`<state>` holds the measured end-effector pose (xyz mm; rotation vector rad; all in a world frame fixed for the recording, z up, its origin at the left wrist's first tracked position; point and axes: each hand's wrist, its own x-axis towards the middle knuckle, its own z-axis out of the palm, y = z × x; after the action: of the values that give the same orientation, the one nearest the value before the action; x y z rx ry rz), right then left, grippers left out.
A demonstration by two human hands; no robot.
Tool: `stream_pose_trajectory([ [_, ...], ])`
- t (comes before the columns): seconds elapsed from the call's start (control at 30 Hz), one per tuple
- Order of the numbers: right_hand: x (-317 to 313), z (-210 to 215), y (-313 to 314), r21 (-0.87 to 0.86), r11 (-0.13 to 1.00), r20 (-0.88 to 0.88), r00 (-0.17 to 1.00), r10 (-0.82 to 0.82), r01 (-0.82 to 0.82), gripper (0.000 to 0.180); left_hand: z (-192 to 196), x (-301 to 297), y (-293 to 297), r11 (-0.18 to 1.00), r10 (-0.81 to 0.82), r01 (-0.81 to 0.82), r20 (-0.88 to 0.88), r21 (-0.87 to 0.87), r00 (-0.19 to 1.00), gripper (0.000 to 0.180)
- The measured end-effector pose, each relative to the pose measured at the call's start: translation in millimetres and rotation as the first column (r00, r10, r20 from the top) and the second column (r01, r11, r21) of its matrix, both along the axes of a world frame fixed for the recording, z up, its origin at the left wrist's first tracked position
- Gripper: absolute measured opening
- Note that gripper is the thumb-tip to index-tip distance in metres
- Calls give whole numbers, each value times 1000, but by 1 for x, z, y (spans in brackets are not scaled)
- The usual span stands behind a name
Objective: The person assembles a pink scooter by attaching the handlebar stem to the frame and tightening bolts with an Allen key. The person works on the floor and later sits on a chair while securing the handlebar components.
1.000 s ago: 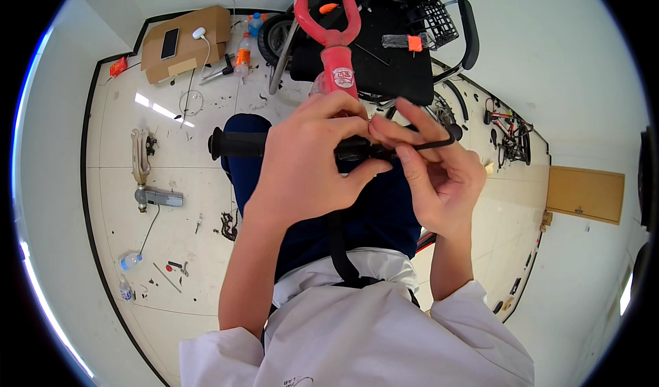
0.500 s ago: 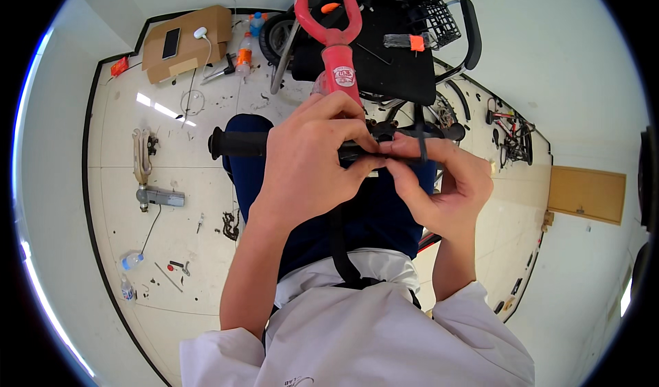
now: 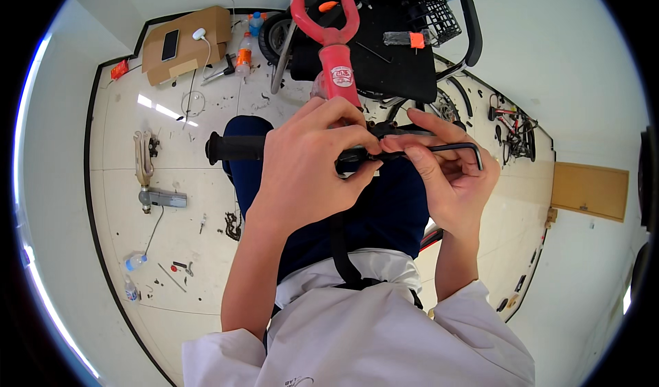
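A bicycle handlebar with a black rubber grip (image 3: 235, 147) lies across my lap, joined to a red fork (image 3: 336, 57) that points away from me. My left hand (image 3: 309, 160) is closed over the bar, thumb and index finger pinching what looks like a black brake lever (image 3: 351, 159); the fingers hide most of it. In the fingers of my right hand (image 3: 453, 181) is a black hex key (image 3: 458, 146), its short bent end to the right. The key's other tip meets the black part beside my left fingertips.
Ahead stands a black chair (image 3: 391, 78) with a screwdriver-like rod and an orange-ended packet on its seat. Cardboard (image 3: 185, 44) with a phone, bottles (image 3: 244, 54), and a metal suspension fork (image 3: 143, 164) lie on the left floor. Another red bicycle (image 3: 511, 130) is at the far right.
The hex key has swung from pointing toward the far side to lying sideways, its bent end now at the right. My right fingers have spread and shifted along it; my left hand stays put.
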<state>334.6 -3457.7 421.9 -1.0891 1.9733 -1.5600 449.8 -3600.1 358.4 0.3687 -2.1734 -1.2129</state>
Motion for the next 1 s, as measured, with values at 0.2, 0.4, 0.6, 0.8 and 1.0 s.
stream_pose_trajectory([
  [0.2, 0, 9, -12, -158, 978, 180, 970, 165, -137, 38, 2, -3, 2, 997, 76, -76, 15, 29, 997, 24],
  [0.4, -21, 10, -6, -237, 961, 183, 964, 191, -145, 29, 2, -1, 1, 997, 63, -64, 13, 39, 998, 24],
  [0.6, -14, -2, 14, 90, 995, 135, 989, -60, 48, 10, 2, 1, -2, 999, -9, 10, -11, 48, 1000, 23],
  [0.8, 3, -24, 4, 194, 976, -230, 972, -52, 98, 21, 3, 7, -13, 971, -171, 178, -58, 160, 984, 24],
  [1.0, 3, -29, 2, 185, 980, -422, 906, 18, 67, 21, 2, 10, -11, 975, -188, 192, -44, 111, 981, 36],
])
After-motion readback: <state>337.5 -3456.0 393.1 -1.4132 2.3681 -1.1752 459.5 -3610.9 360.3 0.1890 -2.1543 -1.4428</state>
